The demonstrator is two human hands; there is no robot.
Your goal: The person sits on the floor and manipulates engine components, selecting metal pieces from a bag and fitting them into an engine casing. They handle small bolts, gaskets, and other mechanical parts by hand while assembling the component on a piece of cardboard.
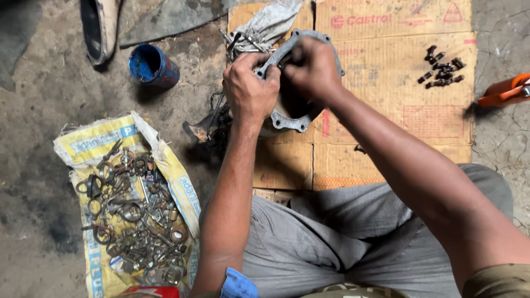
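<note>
1. The left hand (249, 88) has its grip curled tight around the upper left edge of a grey metal gasket plate (287, 120), knuckles facing the camera.
2. The right hand (312, 67) closes its grip on the same plate from the upper right, fingers bent down over the rim; the two hands nearly touch.
3. The plate, with bolt-hole lugs along its edge, sits over a dark round part on a flattened cardboard sheet (386, 83) spread on the floor.
4. Just behind the hands lies a grey rag (270, 22) beside some thin metal tools.
5. A small cluster of dark bolts (441, 69) rests on the cardboard, well to the right.
6. A blue tin (153, 66) stands on the concrete to the left.
7. Nearer the person's left knee, a woven sack (88, 143) carries a heap of rusty rings, nuts and fittings.
</note>
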